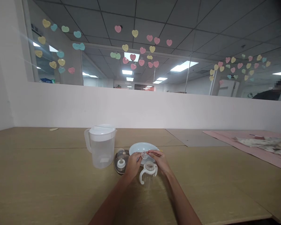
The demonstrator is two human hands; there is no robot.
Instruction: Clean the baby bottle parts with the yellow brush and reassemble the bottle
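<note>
We've got both hands over the light wood-toned tabletop [61, 187], about midway btwn its left & right edges. LH [134, 162] & RH [159, 160] meet at a small clear round plastic piece [144, 155]: LH fingers pinch it from the left, RH thumb & fingers are narrowed on its right rim. It's held up in front of a round white plate [142, 146]. Just below, nearer the tabletop's front edge, we see an upright clear bottle w/ a white two-handled collar [150, 170], mouth uncovered, btwn our forearms. Left of the plate, partly behind LH, is a round dark metal tray [126, 156] w/ a clear rounded cap [120, 152] toward its back & a white ring-shaped piece [121, 164] in front of that; can't make out finer detail. Just left of the tray, toward the tabletop's left edge, stands a big translucent plastic jug w/ white lid [103, 147], handle facing left. A small flat beige scrap [53, 129] lies by the back edge, near the back left corner. Toward the back right corner we've a pink sheet [226, 136] carrying pale, patterned, crumpled material [259, 145].
</note>
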